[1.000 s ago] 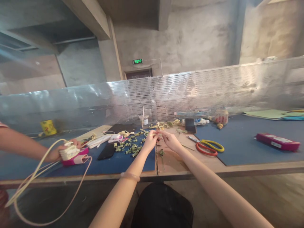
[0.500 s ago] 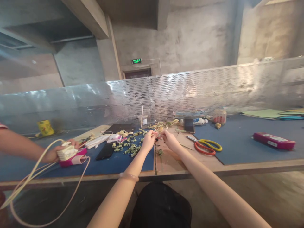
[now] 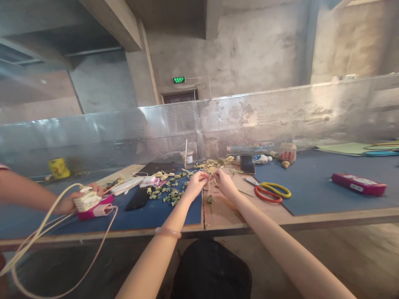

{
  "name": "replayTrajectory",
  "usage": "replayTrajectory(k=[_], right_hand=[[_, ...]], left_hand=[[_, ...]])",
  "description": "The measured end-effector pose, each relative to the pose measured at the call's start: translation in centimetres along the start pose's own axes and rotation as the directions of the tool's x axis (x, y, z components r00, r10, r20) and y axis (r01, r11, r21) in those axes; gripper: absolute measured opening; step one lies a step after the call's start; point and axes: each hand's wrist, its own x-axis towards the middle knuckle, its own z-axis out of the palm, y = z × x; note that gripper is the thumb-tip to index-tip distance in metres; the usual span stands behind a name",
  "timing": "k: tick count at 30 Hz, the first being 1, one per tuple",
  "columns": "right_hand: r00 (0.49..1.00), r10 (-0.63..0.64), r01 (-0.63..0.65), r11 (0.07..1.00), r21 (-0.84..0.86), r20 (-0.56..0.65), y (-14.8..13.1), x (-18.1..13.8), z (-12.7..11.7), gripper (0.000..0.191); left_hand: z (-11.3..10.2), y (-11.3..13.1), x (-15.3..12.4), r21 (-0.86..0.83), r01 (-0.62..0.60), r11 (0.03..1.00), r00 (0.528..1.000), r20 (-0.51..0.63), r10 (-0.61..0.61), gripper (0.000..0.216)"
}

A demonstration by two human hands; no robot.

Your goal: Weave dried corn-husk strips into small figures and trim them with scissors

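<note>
My left hand and my right hand meet over the wooden middle of the table, fingertips pinched close together. Between them is something thin and pale, too small to make out. Just below lies a small green woven piece. Several more green leaf-like pieces are scattered on the blue mat left of my left hand. Pale dried husk-like strips lie beyond my fingers. Scissors with one red and one yellow handle rest to the right of my right hand, blades partly apart.
On the left a co-worker's hand is at a white and pink block with cables. A black phone, a cup with a straw, a jar and a magenta box stand or lie around. A perforated metal screen borders the back.
My fingertips have shifted slightly; the two hands remain close together, still pinching. The rest of the table looks the same.
</note>
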Motion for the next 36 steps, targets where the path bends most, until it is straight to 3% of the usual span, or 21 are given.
replayTrajectory(k=[4,7,17,23,30,36], right_hand=[[1.000,0.013,-0.014,1.000,-0.020,-0.017,-0.2,-0.1,-0.2,0.015],[1.000,-0.015,0.015,1.000,-0.006,-0.020,-0.3,-0.1,-0.2,0.016],[0.999,-0.035,0.035,0.997,-0.063,0.004,0.2,-0.1,0.0,0.011],[1.000,-0.016,0.015,0.996,-0.082,-0.011,0.2,0.0,0.1,0.012],[0.999,0.037,-0.036,0.996,-0.084,0.012,0.3,0.0,0.1,0.013],[0.997,0.068,-0.062,0.990,-0.128,0.042,0.1,0.0,-0.1,0.012]], left_hand=[[0.1,0.1,-0.1,-0.052,0.060,0.997,0.998,0.021,-0.059,0.016],[0.0,0.3,-0.1,-0.101,0.092,0.991,0.995,-0.033,-0.096,0.017],[0.0,0.8,-0.3,-0.008,0.098,0.995,0.991,-0.086,-0.098,0.026],[0.1,1.4,-0.6,-0.039,0.118,0.992,0.993,0.003,-0.118,0.025],[0.0,1.3,-0.7,0.023,0.099,0.995,0.995,-0.012,-0.099,0.027],[-0.1,1.0,-0.6,-0.013,0.108,0.994,0.992,0.073,-0.107,0.028]])
